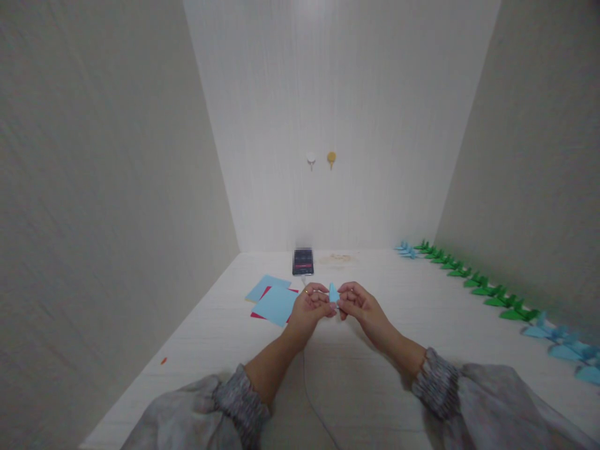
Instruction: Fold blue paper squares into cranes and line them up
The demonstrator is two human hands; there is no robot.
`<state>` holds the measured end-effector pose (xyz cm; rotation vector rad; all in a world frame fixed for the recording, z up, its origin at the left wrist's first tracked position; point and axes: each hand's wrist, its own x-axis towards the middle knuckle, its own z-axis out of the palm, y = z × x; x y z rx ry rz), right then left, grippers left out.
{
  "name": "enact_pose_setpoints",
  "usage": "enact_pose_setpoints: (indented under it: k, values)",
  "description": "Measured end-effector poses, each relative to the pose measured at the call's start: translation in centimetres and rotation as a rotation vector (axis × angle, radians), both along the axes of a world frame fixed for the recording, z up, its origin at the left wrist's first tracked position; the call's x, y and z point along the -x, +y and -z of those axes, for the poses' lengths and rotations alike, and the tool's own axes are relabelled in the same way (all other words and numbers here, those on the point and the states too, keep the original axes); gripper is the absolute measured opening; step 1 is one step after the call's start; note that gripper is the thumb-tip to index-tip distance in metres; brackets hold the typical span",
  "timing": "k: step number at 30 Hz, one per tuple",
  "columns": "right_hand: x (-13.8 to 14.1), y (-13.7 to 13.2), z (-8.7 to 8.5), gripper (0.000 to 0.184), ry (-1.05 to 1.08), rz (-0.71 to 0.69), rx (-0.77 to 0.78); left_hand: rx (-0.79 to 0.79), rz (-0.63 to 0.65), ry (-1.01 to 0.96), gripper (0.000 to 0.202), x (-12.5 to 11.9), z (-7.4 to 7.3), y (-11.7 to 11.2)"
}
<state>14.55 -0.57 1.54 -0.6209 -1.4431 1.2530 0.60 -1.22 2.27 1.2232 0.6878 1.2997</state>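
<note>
Between my two hands is a small piece of folded light-blue paper point(334, 294), narrow and pointed at the top. My left hand point(310, 307) pinches its left side with the thumb and fingers. On the other side, my right hand point(360, 305) grips it the same way. Fingers cover the paper's lower part. Just left of my left hand lie light-blue paper squares point(275, 305), with red sheets point(257, 315) showing from underneath.
A phone point(302, 261) lies near the back wall, and a white cable point(312, 403) runs toward me. Along the right wall stand rows of folded green paper figures point(501, 300) and blue ones point(567, 350). A small orange scrap point(164, 360) is at left.
</note>
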Motion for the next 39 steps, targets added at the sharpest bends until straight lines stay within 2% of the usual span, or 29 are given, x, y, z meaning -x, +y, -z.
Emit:
enact_pose_setpoints:
  k: [7, 12, 22, 26, 30, 39]
  values:
    - [-0.1, -0.4, -0.4, 0.019, -0.027, -0.025, 0.003, -0.009, 0.011, 0.004, 0.035, 0.1, 0.2, 0.1]
    - [0.0, -0.6, -0.7, 0.017, -0.064, 0.008, -0.006, 0.010, 0.001, 0.005, 0.035, 0.1, 0.2, 0.1]
    - [0.0, -0.5, -0.4, 0.019, -0.054, -0.017, 0.014, 0.006, -0.020, 0.047, 0.028, 0.2, 0.1, -0.1]
    - [0.0, -0.6, -0.8, 0.019, -0.077, 0.025, 0.010, 0.026, -0.025, 0.052, 0.024, 0.3, 0.2, 0.0]
    - [0.0, -0.8, -1.0, 0.016, -0.100, 0.073, 0.013, 0.056, 0.001, 0.027, 0.022, 0.5, 0.1, 0.0]
    - [-0.3, -0.6, -0.6, 0.009, -0.093, 0.068, 0.005, 0.074, 0.048, -0.003, 0.015, 0.6, -0.1, -0.3]
